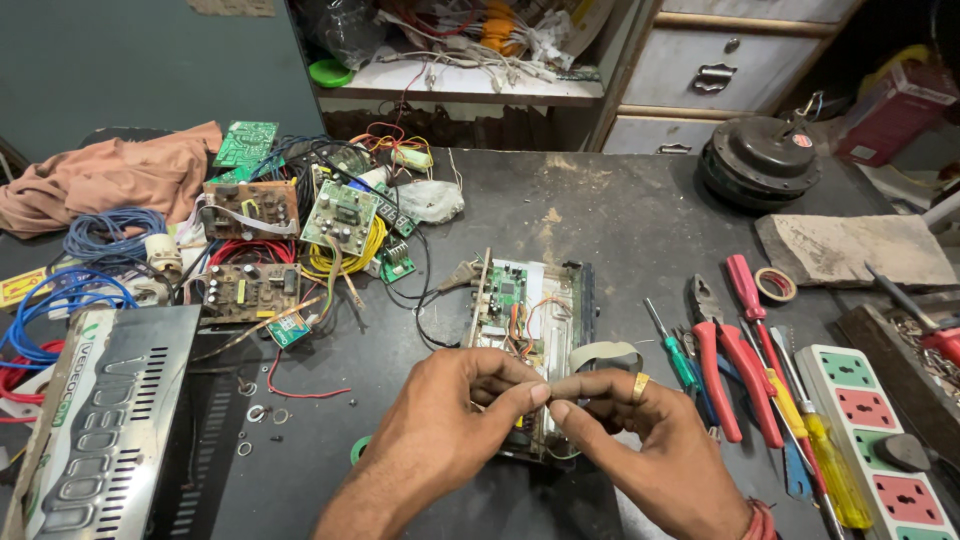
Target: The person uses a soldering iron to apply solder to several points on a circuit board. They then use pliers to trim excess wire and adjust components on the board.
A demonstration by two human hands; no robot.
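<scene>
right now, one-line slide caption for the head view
Both hands, left hand and right hand, pinch fingertips together over an opened electronics chassis on a cluttered repair bench.

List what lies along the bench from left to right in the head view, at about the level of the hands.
Grey vented metal cover → small washers → left hand → right hand → green-handled screwdriver → red-handled pliers → yellow-handled screwdriver → white power strip.
</scene>
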